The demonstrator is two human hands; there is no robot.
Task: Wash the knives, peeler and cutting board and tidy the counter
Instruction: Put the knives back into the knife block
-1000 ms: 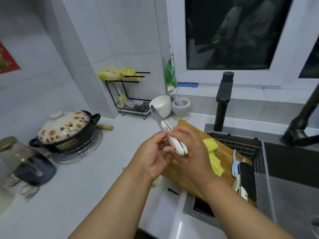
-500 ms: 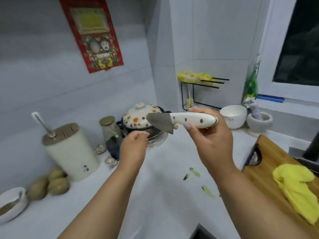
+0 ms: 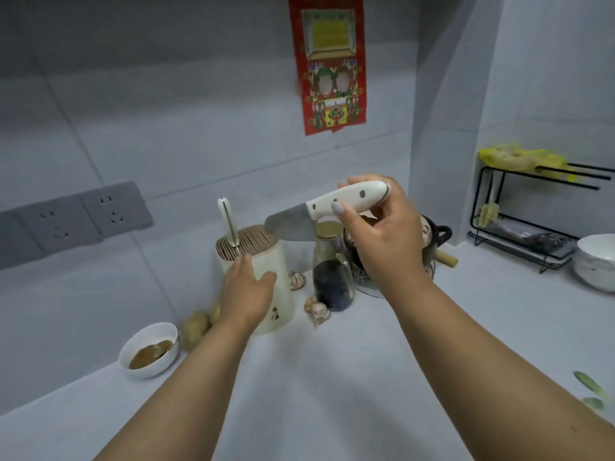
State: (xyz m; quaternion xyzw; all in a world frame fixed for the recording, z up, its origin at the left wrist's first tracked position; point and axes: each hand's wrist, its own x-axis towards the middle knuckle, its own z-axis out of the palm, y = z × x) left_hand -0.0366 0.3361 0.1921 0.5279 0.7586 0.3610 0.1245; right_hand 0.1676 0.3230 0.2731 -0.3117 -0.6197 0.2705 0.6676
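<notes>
Knife (image 3: 327,207) in my right hand (image 3: 382,234), grip closed round the white riveted handle, blade pointing left and slightly down, its tip hanging just above the slotted top of the block (image 3: 254,277). A second ago this knife was up in front of me over the board by the sink, both hands on it; half a second ago I had swung left with it held level over the counter (image 3: 332,377). Now it is over the block, so washing this one looks finished and the step in hand is stowing it. Left hand (image 3: 248,291) has gone from hovering free to resting on the block's front, fingers curled loosely against the wall, steadying rather than clamping. One tool with a white handle (image 3: 226,221) already stands in the slots on the left side. Next, I judge: tilt the tip down and feed it into a free slot clear of that tool. Around the block: jar (image 3: 332,274) just to the right, garlic (image 3: 317,309) at its foot, potatoes (image 3: 196,327) and a small bowl (image 3: 149,351) of brown sauce to the left. Board and peeler out of view now.
</notes>
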